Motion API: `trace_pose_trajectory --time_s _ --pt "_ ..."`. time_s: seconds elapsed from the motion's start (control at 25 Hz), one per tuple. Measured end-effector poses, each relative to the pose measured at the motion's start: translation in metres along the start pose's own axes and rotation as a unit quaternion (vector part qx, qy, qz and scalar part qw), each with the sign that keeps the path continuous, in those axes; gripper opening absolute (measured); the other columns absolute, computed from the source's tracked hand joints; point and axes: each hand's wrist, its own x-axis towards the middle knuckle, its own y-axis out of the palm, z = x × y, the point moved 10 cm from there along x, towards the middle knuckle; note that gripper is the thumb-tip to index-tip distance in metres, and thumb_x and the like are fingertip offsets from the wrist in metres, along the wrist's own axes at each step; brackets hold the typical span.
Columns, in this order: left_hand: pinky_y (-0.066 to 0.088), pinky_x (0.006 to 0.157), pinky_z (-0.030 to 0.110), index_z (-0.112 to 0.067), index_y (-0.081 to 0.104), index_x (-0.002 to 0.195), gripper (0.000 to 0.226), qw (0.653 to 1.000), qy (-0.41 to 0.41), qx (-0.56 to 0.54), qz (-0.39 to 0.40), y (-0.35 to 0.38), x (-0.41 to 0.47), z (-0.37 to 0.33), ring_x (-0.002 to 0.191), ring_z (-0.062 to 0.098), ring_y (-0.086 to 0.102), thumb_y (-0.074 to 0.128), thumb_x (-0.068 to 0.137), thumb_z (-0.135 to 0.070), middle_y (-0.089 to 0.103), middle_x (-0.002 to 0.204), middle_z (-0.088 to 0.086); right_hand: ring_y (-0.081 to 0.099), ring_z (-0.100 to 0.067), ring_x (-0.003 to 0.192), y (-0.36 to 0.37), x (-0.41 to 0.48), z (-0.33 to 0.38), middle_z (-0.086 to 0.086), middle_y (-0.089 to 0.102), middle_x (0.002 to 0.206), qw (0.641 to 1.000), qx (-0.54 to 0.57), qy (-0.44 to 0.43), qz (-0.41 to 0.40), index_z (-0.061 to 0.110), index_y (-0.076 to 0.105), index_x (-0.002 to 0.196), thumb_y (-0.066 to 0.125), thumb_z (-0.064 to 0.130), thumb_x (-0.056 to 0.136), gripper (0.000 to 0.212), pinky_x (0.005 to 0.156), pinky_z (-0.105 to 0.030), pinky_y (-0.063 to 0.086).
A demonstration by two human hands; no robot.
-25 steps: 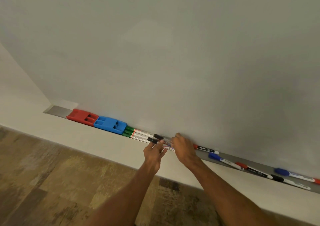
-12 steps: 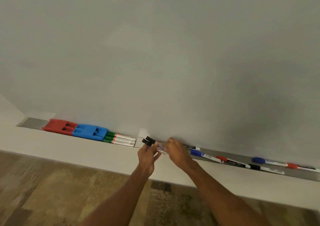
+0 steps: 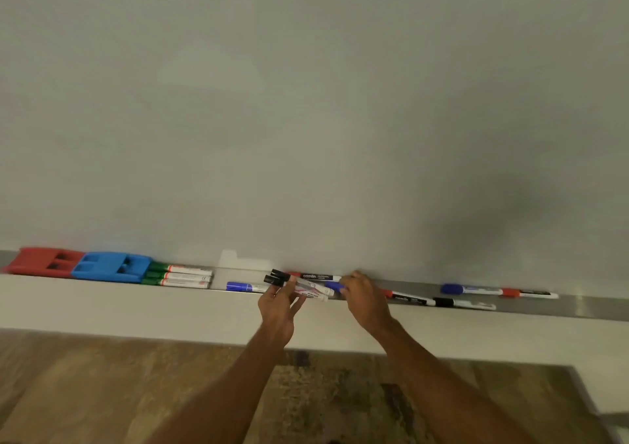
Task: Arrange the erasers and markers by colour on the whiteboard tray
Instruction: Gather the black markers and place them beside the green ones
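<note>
On the metal whiteboard tray (image 3: pixel 585 307) a red eraser (image 3: pixel 41 261) and a blue eraser (image 3: pixel 110 267) lie side by side at the left, with three green markers (image 3: pixel 180 276) right of them. My left hand (image 3: pixel 279 311) holds two black-capped markers (image 3: pixel 296 285) just above the tray. My right hand (image 3: pixel 366 299) pinches a blue-capped marker (image 3: pixel 335 286) in the tray. A blue marker (image 3: pixel 245 287) lies left of my hands and a red-capped marker with a black label (image 3: pixel 315 276) behind them. Further right lie red (image 3: pixel 405 296), black (image 3: pixel 464 303), blue (image 3: pixel 469 288) and red (image 3: pixel 529 293) markers.
The whiteboard (image 3: pixel 306 120) fills the view above the tray. A white wall ledge (image 3: pixel 136 311) runs below the tray, and brown patterned floor (image 3: pixel 102 392) lies beneath it.
The view has swung right, shifting the erasers left. My left hand lifted the two black markers off the tray beside the green ones. A blue marker now shows on the tray left of my hands.
</note>
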Motion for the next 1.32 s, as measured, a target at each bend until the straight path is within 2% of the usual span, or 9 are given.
trace_pose_trajectory --time_s 0.12,0.2,0.32,0.48,0.6,0.72,1.04,1.2,1.32 --pt "0.061 0.066 0.032 -0.002 0.064 0.105 0.018 1.000 -0.016 0.000 0.011 0.021 -0.005 0.026 0.087 0.026 0.063 0.064 0.087 -0.005 0.065 0.099 0.016 0.058 -0.022 0.102 -0.012 -0.009 -0.039 -0.008 0.062 0.111 0.999 -0.037 0.012 -0.016 0.011 0.063 0.108 0.050 0.009 0.094 0.020 0.087 -0.033 0.050" --pt "0.061 0.067 0.033 -0.002 0.064 0.103 0.016 1.000 -0.024 0.003 0.019 0.035 -0.009 0.041 0.082 0.023 0.063 0.064 0.088 -0.004 0.064 0.098 0.017 0.058 -0.023 0.100 -0.020 -0.014 -0.064 -0.008 0.062 0.109 0.998 -0.039 0.031 -0.023 0.011 0.065 0.104 0.048 0.010 0.095 0.020 0.085 -0.034 0.049" --pt "0.057 0.079 0.040 0.002 0.062 0.112 0.025 0.999 -0.031 0.008 0.017 0.054 -0.014 0.064 0.091 0.028 0.063 0.063 0.088 -0.004 0.064 0.105 0.021 0.057 -0.021 0.101 -0.030 -0.022 -0.101 -0.007 0.062 0.109 0.997 -0.051 0.051 -0.024 0.013 0.065 0.108 0.054 0.017 0.093 0.019 0.085 -0.030 0.050" --pt "0.055 0.084 0.043 -0.003 0.063 0.100 0.011 0.999 -0.033 0.023 0.013 0.078 -0.025 0.086 0.099 0.032 0.062 0.062 0.089 -0.005 0.063 0.107 0.021 0.058 -0.023 0.103 -0.044 -0.034 -0.150 -0.007 0.062 0.108 0.993 -0.076 0.082 -0.026 0.012 0.062 0.103 0.050 0.011 0.093 0.015 0.084 -0.033 0.053" --pt "0.058 0.079 0.040 -0.004 0.062 0.097 0.008 0.999 -0.035 0.026 0.008 0.093 -0.029 0.098 0.092 0.029 0.063 0.062 0.089 -0.005 0.063 0.105 0.021 0.058 -0.025 0.105 -0.052 -0.044 -0.188 -0.007 0.061 0.109 0.988 -0.094 0.120 -0.016 0.013 0.062 0.102 0.047 0.010 0.094 0.017 0.084 -0.037 0.052" --pt "0.059 0.072 0.037 -0.003 0.061 0.101 0.012 0.999 -0.038 0.032 0.010 0.105 -0.034 0.111 0.094 0.030 0.063 0.061 0.090 -0.006 0.063 0.107 0.022 0.059 -0.026 0.107 -0.053 -0.052 -0.216 -0.008 0.063 0.110 0.984 -0.089 0.153 0.006 0.013 0.062 0.106 0.051 0.011 0.093 0.017 0.088 -0.039 0.053" --pt "0.060 0.069 0.036 0.001 0.058 0.115 0.025 0.997 -0.046 0.047 0.037 0.121 -0.039 0.129 0.097 0.031 0.065 0.059 0.091 -0.006 0.064 0.108 0.020 0.063 -0.028 0.101 -0.048 -0.045 -0.236 -0.013 0.066 0.105 0.985 -0.045 0.161 0.029 0.010 0.067 0.105 0.057 0.007 0.091 0.018 0.089 -0.036 0.055" --pt "0.061 0.068 0.035 -0.003 0.059 0.113 0.022 0.996 -0.044 0.056 0.060 0.126 -0.039 0.131 0.094 0.031 0.068 0.057 0.092 -0.008 0.067 0.107 0.019 0.058 -0.024 0.103 -0.050 -0.043 -0.234 -0.008 0.066 0.105 0.987 -0.078 0.139 0.027 0.014 0.065 0.102 0.059 0.014 0.091 0.013 0.085 -0.033 0.051" --pt "0.061 0.069 0.036 -0.005 0.061 0.109 0.017 0.994 -0.046 0.060 0.079 0.129 -0.040 0.133 0.091 0.029 0.069 0.057 0.092 -0.008 0.069 0.103 0.017 0.053 -0.023 0.106 -0.062 -0.043 -0.231 -0.004 0.067 0.107 0.988 -0.090 0.121 -0.014 0.017 0.063 0.103 0.055 0.017 0.093 0.013 0.085 -0.035 0.047"
